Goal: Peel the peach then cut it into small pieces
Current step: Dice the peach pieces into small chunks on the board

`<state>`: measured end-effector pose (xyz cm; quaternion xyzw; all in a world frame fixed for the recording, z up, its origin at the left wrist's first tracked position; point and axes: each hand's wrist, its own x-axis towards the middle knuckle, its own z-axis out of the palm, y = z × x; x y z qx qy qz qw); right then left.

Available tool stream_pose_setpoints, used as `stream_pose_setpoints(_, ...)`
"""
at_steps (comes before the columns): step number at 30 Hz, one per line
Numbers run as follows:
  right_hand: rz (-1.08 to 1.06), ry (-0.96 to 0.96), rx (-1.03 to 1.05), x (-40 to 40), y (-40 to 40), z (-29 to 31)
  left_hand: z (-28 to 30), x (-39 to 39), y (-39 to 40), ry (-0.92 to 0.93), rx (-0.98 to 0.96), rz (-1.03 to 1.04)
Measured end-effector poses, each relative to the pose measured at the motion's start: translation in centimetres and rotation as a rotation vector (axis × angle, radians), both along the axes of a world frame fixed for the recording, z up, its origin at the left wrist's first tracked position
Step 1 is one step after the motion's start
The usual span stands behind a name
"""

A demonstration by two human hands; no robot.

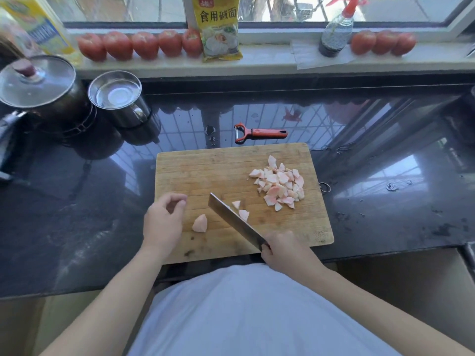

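1. One dark, glossy countertop (77,206) is seen running under a window; window bars are reflected in it and wet spots are scattered to the right. A sill behind is lined with tomatoes (138,44), a yellow packet (221,29) and a spray bottle (336,32).
2. A lidded pot (38,83) and a steel cup (115,95) are parked far left, well apart from the work.
3. The wooden cutting board (205,165) is set square to the body, probably so both hands reach it.
4. The cleaver (231,217) is gripped at the handle by the right hand (285,255), fingers wrapped tight, blade angled across the board between cut and uncut fruit.
5. The left hand (164,222) is held loosely curled and empty, just beside the last peach chunk (200,223), likely kept back from the edge.
6. The pile of peach pieces (280,186) is pushed to the board's right, likely to free cutting room; two loose bits (241,210) lie by the blade.
7. The peeler (259,133) is laid just behind the board; peeling is judged done.
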<state>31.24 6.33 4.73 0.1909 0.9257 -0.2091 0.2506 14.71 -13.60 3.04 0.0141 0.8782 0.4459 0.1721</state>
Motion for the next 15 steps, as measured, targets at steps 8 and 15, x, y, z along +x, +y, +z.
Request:
stream_pose_setpoints(8,-0.299,0.045,-0.065,-0.9,1.1,-0.3,-1.2,-0.3,-0.8,-0.193,-0.16,-0.183)
stream_pose_setpoints(15,-0.447,0.07,-0.013,-0.5,4.4,0.3,-2.8,0.6,-0.6,-0.134,-0.328,-0.444)
